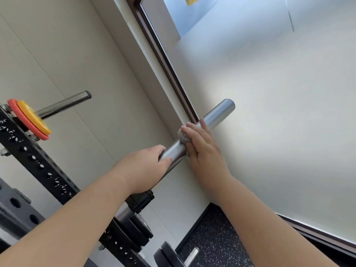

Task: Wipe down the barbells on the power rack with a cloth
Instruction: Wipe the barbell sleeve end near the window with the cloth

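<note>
Right hand [204, 149]: fingers bent over the top of the barbell sleeve [217, 113], pinning a wadded grey cloth [184, 137] against the steel. The cloth sits just right of frame centre, roughly mid-sleeve; only a small lump shows past my fingers.

Left hand [148, 166]: wrapped round the same sleeve just lower left of the cloth, steadying it. The hands are near each other; I cannot tell if they touch.

Step in hand, as I judge it: wiping this bar's sleeve. Bare steel runs from the cloth up and right to the sleeve's end, in front of the frosted window [279, 112].

Next move calls for sliding the cloth outward along that stretch under firm pressure, while the left hand stops the sleeve spinning.

Outward: black power rack upright [28, 153] at left. Second barbell [63, 105] at upper left, carrying red and yellow plates [30, 120]. Whether it is already wiped, I cannot tell.
</note>
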A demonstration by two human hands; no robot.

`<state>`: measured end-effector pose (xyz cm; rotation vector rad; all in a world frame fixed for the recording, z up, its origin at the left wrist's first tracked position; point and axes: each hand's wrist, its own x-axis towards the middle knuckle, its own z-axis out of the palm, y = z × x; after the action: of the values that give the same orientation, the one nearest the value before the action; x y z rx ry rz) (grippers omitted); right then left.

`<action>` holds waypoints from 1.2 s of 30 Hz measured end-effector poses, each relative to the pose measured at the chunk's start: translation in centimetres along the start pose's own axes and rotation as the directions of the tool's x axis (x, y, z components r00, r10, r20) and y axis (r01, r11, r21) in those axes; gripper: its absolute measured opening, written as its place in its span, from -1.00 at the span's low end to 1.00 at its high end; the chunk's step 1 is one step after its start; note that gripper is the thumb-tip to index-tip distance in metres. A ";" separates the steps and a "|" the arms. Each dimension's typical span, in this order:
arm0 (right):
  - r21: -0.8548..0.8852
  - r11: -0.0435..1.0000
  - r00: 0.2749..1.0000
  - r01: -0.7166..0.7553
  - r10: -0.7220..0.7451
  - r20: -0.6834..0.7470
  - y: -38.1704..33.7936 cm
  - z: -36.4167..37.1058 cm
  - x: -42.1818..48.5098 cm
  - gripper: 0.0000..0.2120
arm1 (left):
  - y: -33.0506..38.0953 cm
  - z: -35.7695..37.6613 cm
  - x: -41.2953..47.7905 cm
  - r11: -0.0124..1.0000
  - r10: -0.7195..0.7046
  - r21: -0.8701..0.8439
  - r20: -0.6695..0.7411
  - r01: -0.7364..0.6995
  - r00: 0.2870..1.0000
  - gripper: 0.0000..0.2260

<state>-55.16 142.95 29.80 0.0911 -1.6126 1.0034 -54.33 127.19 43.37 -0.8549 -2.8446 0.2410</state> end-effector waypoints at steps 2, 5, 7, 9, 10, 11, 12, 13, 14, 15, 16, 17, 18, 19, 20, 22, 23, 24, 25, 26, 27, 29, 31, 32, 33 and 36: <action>0.002 0.989 0.986 -0.149 0.149 -0.074 1.4 -1.0 1.9 -0.64 | 0.2 0.0 -0.1 1.000 -0.008 0.023 0.035 0.008 0.999 -0.76; -0.014 0.959 0.952 -0.283 0.279 -0.123 1.2 -1.1 3.0 -0.57 | 0.3 -0.3 -0.1 1.000 -0.014 -0.003 0.096 0.015 0.995 -0.71; -0.037 0.981 0.977 -0.189 0.184 -0.109 -0.3 -0.5 2.1 -0.51 | 0.3 -0.7 0.3 0.998 -0.021 -0.050 0.149 0.029 0.989 -0.68; -0.023 0.999 0.998 -0.046 0.045 -0.039 -1.2 0.1 0.6 -0.48 | 0.3 -1.1 0.9 0.996 -0.027 -0.080 0.185 0.043 0.982 -0.62; -0.025 1.000 1.000 0.000 -0.001 -0.014 -1.3 0.1 0.4 -0.48 | 0.3 -1.1 1.4 0.994 -0.030 -0.100 0.197 0.051 0.980 -0.59; -0.035 0.999 1.000 0.014 -0.014 -0.014 -1.0 -0.2 0.8 -0.47 | 0.4 -1.1 1.7 0.991 -0.031 -0.119 0.207 0.057 0.978 -0.54; -0.044 0.999 0.999 -0.002 0.000 -0.033 -0.3 -0.5 1.6 -0.46 | 0.5 -1.1 2.1 0.990 -0.026 -0.127 0.209 0.053 0.978 -0.50; -0.053 0.998 0.997 -0.041 0.037 -0.070 0.4 -0.9 2.5 -0.46 | 0.6 -1.0 2.5 0.991 -0.016 -0.127 0.202 0.043 0.979 -0.46; -0.062 0.993 0.988 -0.098 0.090 -0.124 1.2 -1.3 3.5 -0.47 | 0.8 -0.9 2.8 0.991 -0.003 -0.129 0.193 0.029 0.981 -0.45; -0.057 0.985 0.973 -0.165 0.153 -0.172 1.8 -1.8 4.4 -0.48 | 1.1 -0.7 3.1 0.991 0.009 -0.134 0.182 0.016 0.983 -0.46; -0.039 0.972 0.956 -0.231 0.220 -0.194 2.1 -2.2 4.9 -0.47 | 1.5 -0.7 3.3 0.990 0.023 -0.143 0.167 0.001 0.986 -0.50; -0.023 0.960 0.944 -0.278 0.268 -0.193 2.0 -2.4 5.1 -0.48 | 1.7 -0.6 3.6 0.989 0.036 -0.150 0.147 -0.014 0.989 -0.54; -0.011 0.962 0.947 -0.273 0.266 -0.182 1.7 -2.2 4.9 -0.49 | 2.1 -0.5 3.9 0.986 0.053 -0.162 0.128 -0.032 0.990 -0.58; -0.019 0.975 0.963 -0.220 0.214 -0.164 1.4 -1.8 4.4 -0.52 | 2.3 -0.4 4.2 0.983 0.074 -0.178 0.115 -0.052 0.991 -0.62; -0.039 0.989 0.982 -0.141 0.135 -0.132 1.1 -1.4 3.6 -0.54 | 2.4 -0.4 4.4 0.977 0.096 -0.199 0.104 -0.074 0.990 -0.65; -0.083 0.997 0.998 0.009 -0.014 -0.066 1.5 -1.2 2.8 -0.58 | 2.5 -0.3 4.7 0.957 0.140 -0.269 0.092 -0.111 0.986 -0.70; -0.090 0.996 0.997 0.025 -0.031 -0.064 2.4 -1.6 3.3 -0.59 | 2.4 -0.3 4.7 0.945 0.159 -0.304 0.096 -0.123 0.983 -0.67; -0.087 0.996 0.996 -0.009 0.002 -0.086 3.6 -2.1 4.2 -0.60 | 2.4 -0.3 4.7 0.933 0.175 -0.332 0.092 -0.135 0.980 -0.62; -0.080 0.993 0.990 -0.086 0.077 -0.118 4.6 -2.6 5.0 -0.60 | 2.3 -0.2 4.7 0.926 0.185 -0.348 0.083 -0.146 0.979 -0.58; -0.072 0.984 0.977 -0.164 0.152 -0.148 5.4 -3.1 5.8 -0.60 | 2.3 -0.1 4.6 0.921 0.196 -0.356 0.077 -0.157 0.977 -0.56; -0.065 0.974 0.964 -0.217 0.203 -0.172 5.9 -3.4 6.6 -0.58 | 2.2 0.0 4.7 0.919 0.199 -0.360 0.071 -0.161 0.977 -0.57; -0.057 0.969 0.956 -0.240 0.226 -0.186 5.7 -3.2 7.1 -0.54 | 2.0 0.5 5.0 0.901 0.189 -0.405 0.039 -0.157 0.981 -0.67; -0.049 0.973 0.963 -0.224 0.213 -0.162 4.6 -2.6 6.0 -0.54 | 1.9 0.8 5.3 0.849 0.138 -0.518 0.030 -0.103 0.990 -0.76; -0.045 0.981 0.973 -0.186 0.178 -0.150 4.1 -2.4 5.0 -0.57 | 1.8 0.9 5.5 0.831 0.106 -0.551 0.028 -0.073 0.994 -0.74; -0.047 0.989 0.982 -0.139 0.131 -0.137 3.7 -2.3 4.1 -0.58 | 1.7 0.9 5.6 0.826 0.082 -0.560 0.026 -0.054 0.996 -0.72; -0.036 0.997 0.993 -0.074 0.071 -0.098 5.0 -3.0 3.5 -0.54 | 2.2 1.0 5.2 0.872 0.095 -0.485 0.039 -0.064 0.995 -0.76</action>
<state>-56.71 149.55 29.86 -0.0429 -1.5560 1.0156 -57.62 131.78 42.52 -1.0642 -2.9736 -0.4699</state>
